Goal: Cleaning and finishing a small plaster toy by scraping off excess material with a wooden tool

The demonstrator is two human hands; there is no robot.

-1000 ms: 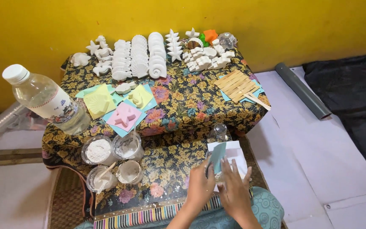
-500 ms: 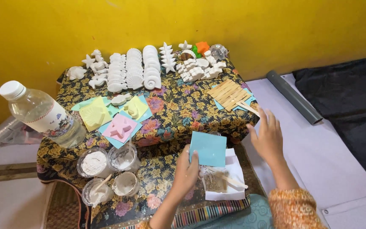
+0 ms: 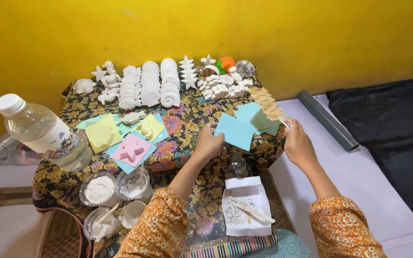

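Observation:
My left hand [image 3: 209, 141] holds a light-blue paper square [image 3: 235, 131] up over the floral-covered table [image 3: 187, 119]. My right hand [image 3: 298, 143] reaches to the table's right end, fingers touching a wooden stick from the pile of flat wooden sticks [image 3: 266, 102] lying on teal paper sheets [image 3: 256, 117]. Below my hands lies a white paper [image 3: 245, 205] with white crumbs and two sticks on it. Behind it stands a small glass jar [image 3: 238, 167].
Rows of white plaster shell and star casts [image 3: 154, 88] fill the table's back. Yellow and pink moulds [image 3: 130, 148] sit on blue sheets at left. A water bottle [image 3: 44, 133] lies left; cups of white powder [image 3: 100, 189] stand below. A grey tube [image 3: 327, 119] lies right.
My left hand has lifted the blue square from the white paper up to the table top. My right hand has stayed near the sticks, and the view has shifted slightly.

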